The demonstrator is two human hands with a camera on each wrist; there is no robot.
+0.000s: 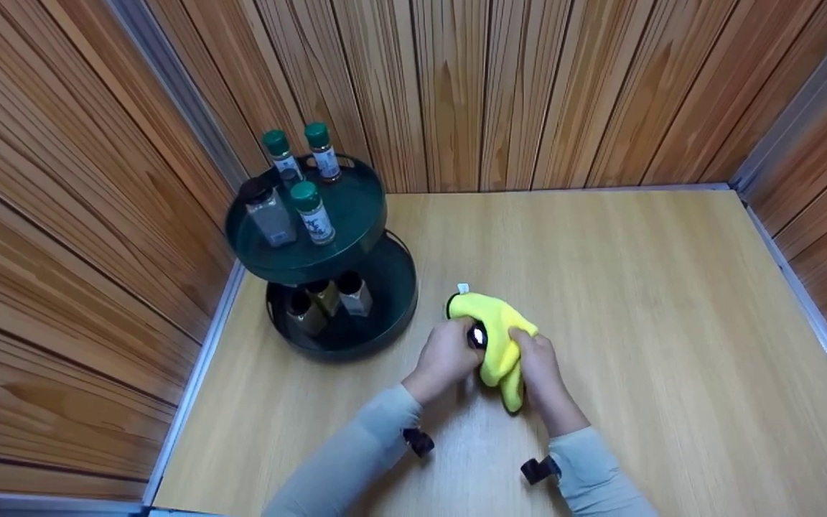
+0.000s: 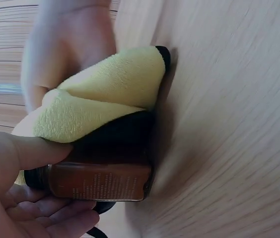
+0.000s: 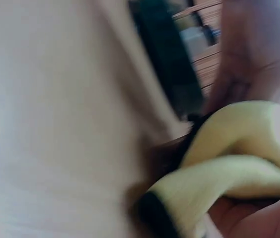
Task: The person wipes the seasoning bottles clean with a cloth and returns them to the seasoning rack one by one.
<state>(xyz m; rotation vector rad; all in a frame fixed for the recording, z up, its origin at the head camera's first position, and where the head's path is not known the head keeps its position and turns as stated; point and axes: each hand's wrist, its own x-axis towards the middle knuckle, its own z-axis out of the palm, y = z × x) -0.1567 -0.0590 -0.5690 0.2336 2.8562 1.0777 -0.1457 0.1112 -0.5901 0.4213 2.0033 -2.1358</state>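
Note:
My left hand (image 1: pixel 444 361) grips a small spice jar (image 2: pixel 100 181) with a black cap (image 1: pixel 477 335) and reddish-brown contents. Fine print covers the jar's side in the left wrist view. A yellow cloth (image 1: pixel 498 316) with black edging and a white tag is bunched in my right hand (image 1: pixel 540 368), thumb on top. The cloth drapes along one side of the jar, hiding part of it. Both hands are close together, low over the table. In the right wrist view the folded cloth covers most of the jar and some of my fingers.
A dark green two-tier round rack (image 1: pixel 352 244) stands at the left. Its top tier carries green-capped bottles (image 1: pixel 314 215) and a larger dark-capped jar (image 1: pixel 270 219); dark-capped jars (image 1: pixel 356 298) sit below. Wood-panelled walls (image 1: pixel 528 93) enclose the table (image 1: pixel 643 301).

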